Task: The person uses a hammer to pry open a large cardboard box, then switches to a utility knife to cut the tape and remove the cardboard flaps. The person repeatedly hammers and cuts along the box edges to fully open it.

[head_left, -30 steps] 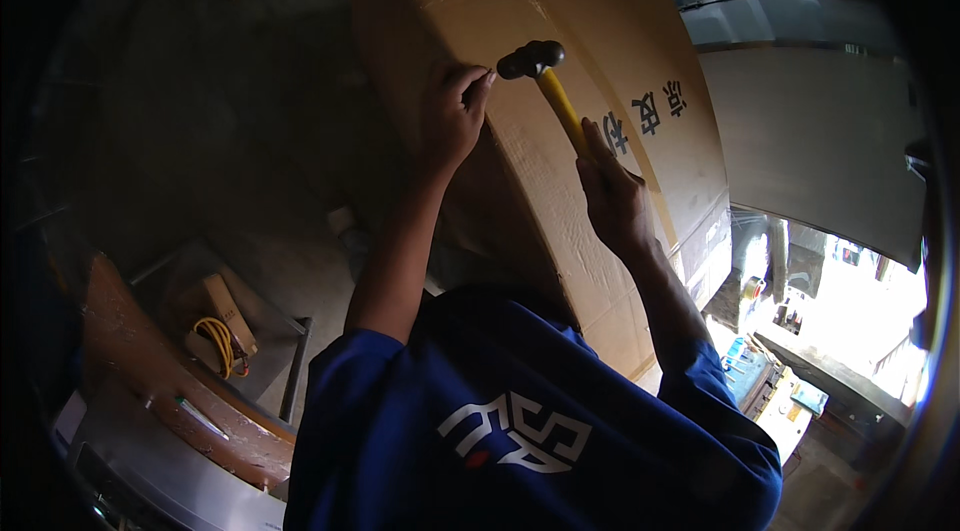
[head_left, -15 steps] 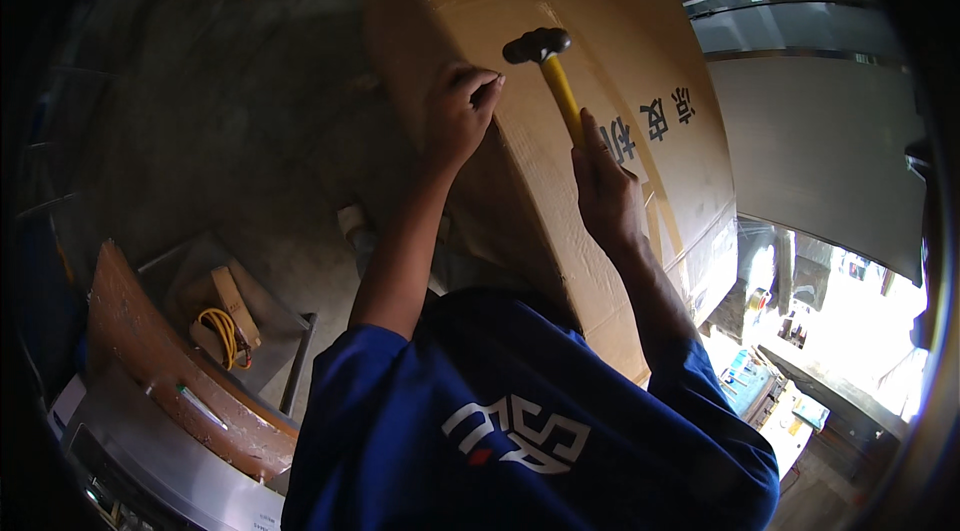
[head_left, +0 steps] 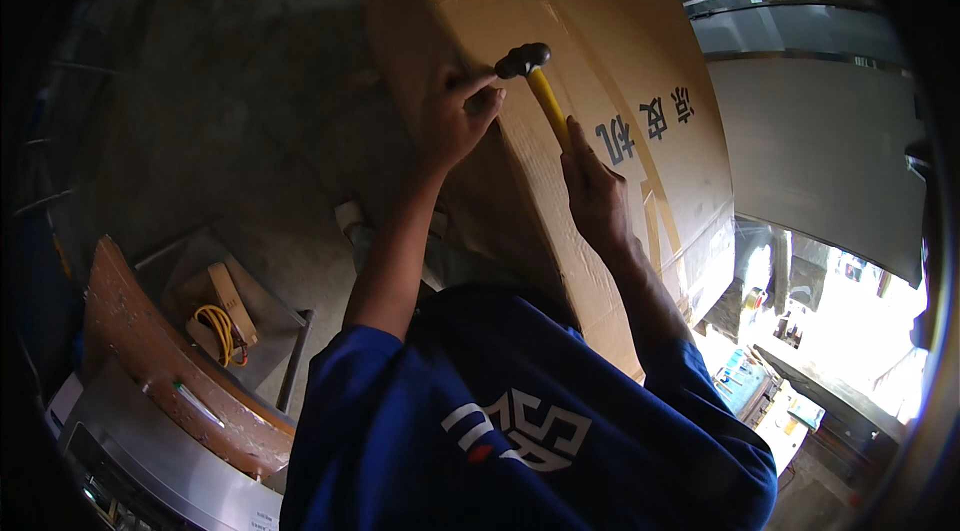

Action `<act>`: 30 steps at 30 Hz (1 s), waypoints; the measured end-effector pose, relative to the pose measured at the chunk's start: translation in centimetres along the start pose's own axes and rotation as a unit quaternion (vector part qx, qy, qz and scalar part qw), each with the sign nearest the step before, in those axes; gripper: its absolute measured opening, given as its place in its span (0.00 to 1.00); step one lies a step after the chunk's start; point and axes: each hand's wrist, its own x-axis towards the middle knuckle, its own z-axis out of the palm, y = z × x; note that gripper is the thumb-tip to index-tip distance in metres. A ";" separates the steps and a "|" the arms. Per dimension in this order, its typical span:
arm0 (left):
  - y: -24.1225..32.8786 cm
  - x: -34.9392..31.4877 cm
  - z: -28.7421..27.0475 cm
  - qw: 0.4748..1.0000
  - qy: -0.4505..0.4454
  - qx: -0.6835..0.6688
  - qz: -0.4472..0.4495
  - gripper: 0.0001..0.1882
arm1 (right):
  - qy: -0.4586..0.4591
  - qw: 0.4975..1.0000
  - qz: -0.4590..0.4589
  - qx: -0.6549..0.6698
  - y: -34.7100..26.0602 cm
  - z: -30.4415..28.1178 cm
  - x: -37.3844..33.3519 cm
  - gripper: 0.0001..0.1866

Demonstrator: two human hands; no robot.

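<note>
A ball-peen hammer (head_left: 549, 107) with a yellow handle and dark metal head is gripped in my right hand (head_left: 598, 193), which is closed around the lower handle. Its head is at the fingertips of my left hand (head_left: 462, 128), over the near-left edge of a large cardboard box (head_left: 560, 201). My left fingers are drawn together in a pinch beside that edge; anything between them is too small or hidden to make out. Brown tape and dark printing run across the box's top face.
A grey metal panel (head_left: 815, 146) stands right of the box. At lower left, a metal cart (head_left: 270, 381) holds a coiled yellow cable (head_left: 218, 329), beside a curved brown board (head_left: 150, 351). A cluttered bench (head_left: 750, 386) is at lower right.
The hammer head has come down and left, from above the box to my left fingertips. My right hand has moved slightly left with it; my left hand stays at the box edge.
</note>
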 end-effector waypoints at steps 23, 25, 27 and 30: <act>0.9 -0.6 0.2 0.967 0.012 -0.197 -0.162 0.44 | 0.057 0.995 0.076 0.004 -3.8 -2.4 1.4 0.24; 0.7 -0.5 0.4 0.964 0.012 -0.212 -0.162 0.44 | 0.029 0.998 0.043 -0.035 -2.1 -1.7 0.9 0.25; 0.9 -0.5 0.7 0.960 0.009 -0.225 -0.165 0.44 | -0.019 0.994 -0.013 -0.104 -0.3 -1.1 0.7 0.26; 0.7 -0.2 0.2 0.959 0.017 -0.224 -0.174 0.46 | 0.017 0.997 0.021 -0.068 -1.8 -1.4 0.4 0.26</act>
